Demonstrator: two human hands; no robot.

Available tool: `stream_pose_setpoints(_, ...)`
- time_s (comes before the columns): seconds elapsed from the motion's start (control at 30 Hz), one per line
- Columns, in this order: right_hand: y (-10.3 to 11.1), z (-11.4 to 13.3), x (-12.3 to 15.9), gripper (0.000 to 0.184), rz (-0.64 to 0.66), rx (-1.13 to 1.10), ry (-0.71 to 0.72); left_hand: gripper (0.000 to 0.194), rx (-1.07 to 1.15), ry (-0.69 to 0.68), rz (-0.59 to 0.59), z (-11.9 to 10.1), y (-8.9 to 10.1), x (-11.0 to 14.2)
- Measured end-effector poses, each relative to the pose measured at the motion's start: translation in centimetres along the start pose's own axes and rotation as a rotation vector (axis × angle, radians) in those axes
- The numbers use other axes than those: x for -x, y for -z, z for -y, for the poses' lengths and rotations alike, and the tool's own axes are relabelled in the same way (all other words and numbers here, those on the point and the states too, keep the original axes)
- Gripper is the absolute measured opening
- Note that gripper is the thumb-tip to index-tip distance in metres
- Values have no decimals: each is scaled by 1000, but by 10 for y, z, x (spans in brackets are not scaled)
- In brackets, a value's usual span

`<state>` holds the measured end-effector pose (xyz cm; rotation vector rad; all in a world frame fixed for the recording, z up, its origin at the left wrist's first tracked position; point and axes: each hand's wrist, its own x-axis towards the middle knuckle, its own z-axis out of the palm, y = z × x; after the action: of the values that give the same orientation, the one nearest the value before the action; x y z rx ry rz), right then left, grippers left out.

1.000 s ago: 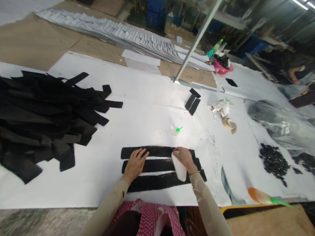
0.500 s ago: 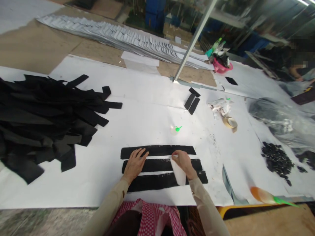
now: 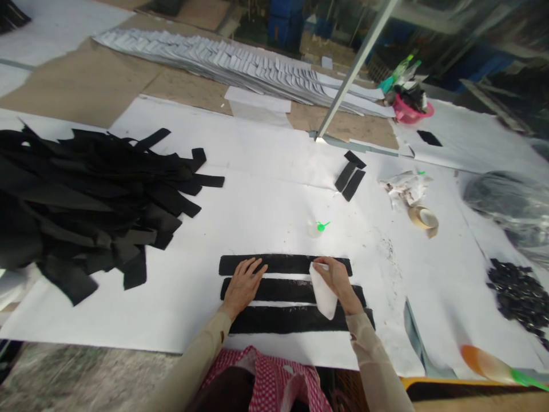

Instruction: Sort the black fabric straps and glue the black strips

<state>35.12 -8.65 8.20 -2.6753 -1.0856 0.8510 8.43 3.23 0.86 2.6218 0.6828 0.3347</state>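
Observation:
Three black fabric strips lie side by side across the white table covering: a far strip (image 3: pixel 283 264), a middle strip (image 3: pixel 287 290) and a near strip (image 3: pixel 278 320). My left hand (image 3: pixel 243 286) rests flat with spread fingers over the left part of the far and middle strips. Between the closed fingers of my right hand (image 3: pixel 337 280) is a white cloth (image 3: pixel 325 294), hanging toward me across the middle and near strips. Those fingertips are at the far strip's right part. Pale smudges show on the middle strip.
A heap of black strips (image 3: pixel 98 194) lies at left. Beyond my hands stands a small green-tipped bottle (image 3: pixel 316 229). To the right are a tape roll (image 3: pixel 424 218), small black pieces (image 3: pixel 518 294) and an orange bottle (image 3: pixel 484 360). A metal post (image 3: pixel 355 68) rises at the back.
The view has shifted, so everything on the table appears farther right. My right hand and the cloth have moved slightly away from me over the strips. My left hand stays on the strips.

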Motion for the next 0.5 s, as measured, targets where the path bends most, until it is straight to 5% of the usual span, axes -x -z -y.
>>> stream_pose_setpoints(0.1, -26, 36, -17, 22, 24, -46, 110, 46, 0, 13, -1, -1, 0, 0)
stream_pose_setpoints(0.23, -50, 60, -31, 20, 51, -23, 68, 46, 5, 21, 13, -1, 0, -1)
stream_pose_setpoints(0.5, -43, 60, -52, 26, 79, 92, -136, 45, 28, 31, 30, 1, 2, 0)
